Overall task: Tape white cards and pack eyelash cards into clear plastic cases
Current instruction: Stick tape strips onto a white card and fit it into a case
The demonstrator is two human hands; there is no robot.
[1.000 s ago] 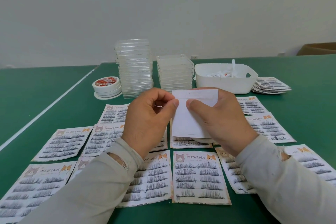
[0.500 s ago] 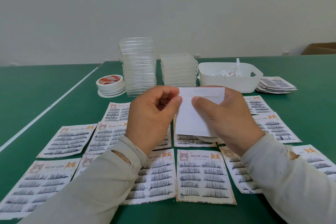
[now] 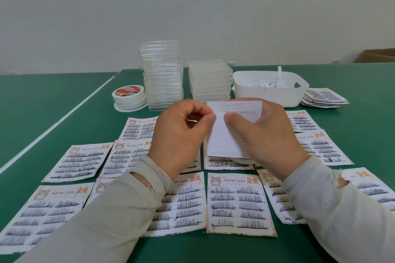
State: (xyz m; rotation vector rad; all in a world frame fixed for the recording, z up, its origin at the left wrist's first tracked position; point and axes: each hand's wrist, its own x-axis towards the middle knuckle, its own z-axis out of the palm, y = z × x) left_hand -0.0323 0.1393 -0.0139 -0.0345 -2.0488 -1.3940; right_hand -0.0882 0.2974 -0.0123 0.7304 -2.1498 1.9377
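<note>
A white card [image 3: 224, 136] stands upright above the table's middle, a strip of tape [image 3: 235, 105] across its top. My right hand [image 3: 265, 134] grips the card from behind, thumb on its front. My left hand [image 3: 181, 134] pinches at the card's left edge near the tape, and a small white sliver shows inside its curled fingers. Eyelash cards [image 3: 239, 205] printed "MEOW LASH" lie in rows on the green table [image 3: 42, 113]. Two stacks of clear plastic cases [image 3: 162, 74] [image 3: 210, 81] stand behind the hands.
Rolls of tape [image 3: 129, 97] sit left of the cases. A white bin [image 3: 271, 92] with paper scraps stands at the back right, beside a pile of eyelash cards [image 3: 323, 99]. Another roll lies partly hidden under the held card. A white line crosses the table's left side.
Both hands keep hold of the white card in nearly the same pose. The view has drifted slightly, so the things on the table appear a little to the right.
</note>
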